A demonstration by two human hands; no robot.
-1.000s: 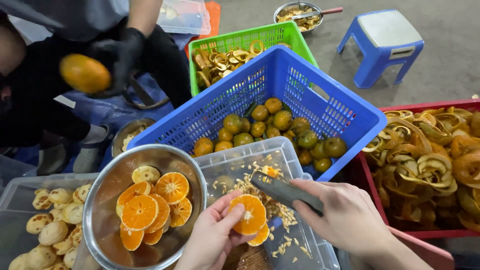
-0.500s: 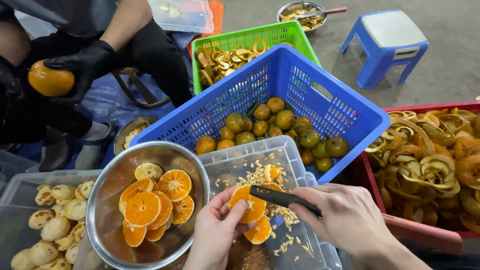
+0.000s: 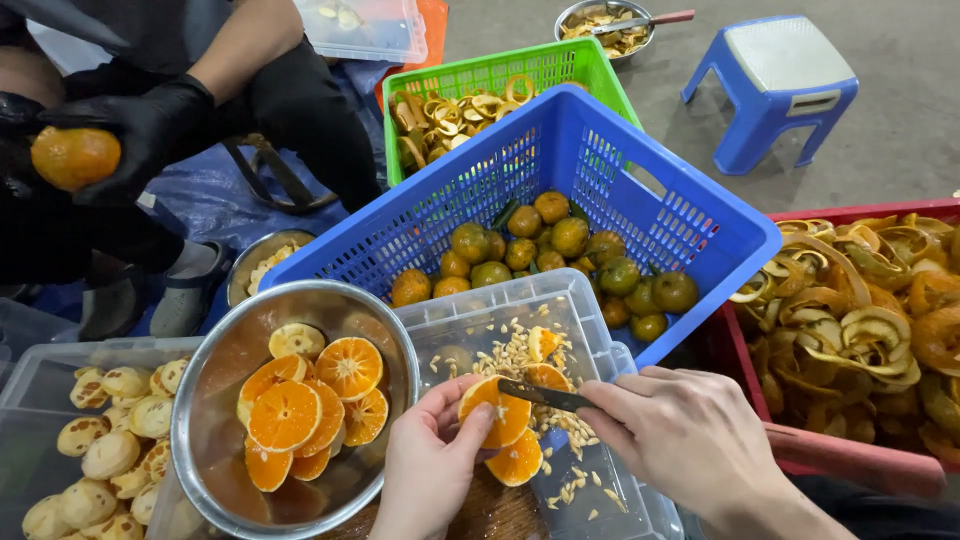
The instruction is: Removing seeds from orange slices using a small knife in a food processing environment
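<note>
Blue crate (image 3: pixel 640 215) of whole green-orange citrus sits tilted at centre, red crate (image 3: pixel 750 370) of peels to its right, green crate (image 3: pixel 560 65) of peels behind. Steel bowl (image 3: pixel 200 440) holds cut orange halves, just left of the clear tub (image 3: pixel 600 330) scattered with seeds. Right hand (image 3: pixel 690 440) fingers clenched round a dark knife (image 3: pixel 545 397), blade tip on the orange half (image 3: pixel 495 410). Left hand (image 3: pixel 430 465) pinches that half, thumb and fingers curled on its rim, over the tub; second half (image 3: pixel 518 462) just below. Versus half a second ago: knife sits flatter across the fruit; co-worker's gloved hand (image 3: pixel 150 125) with its orange (image 3: pixel 75 157) has barely moved.
</note>
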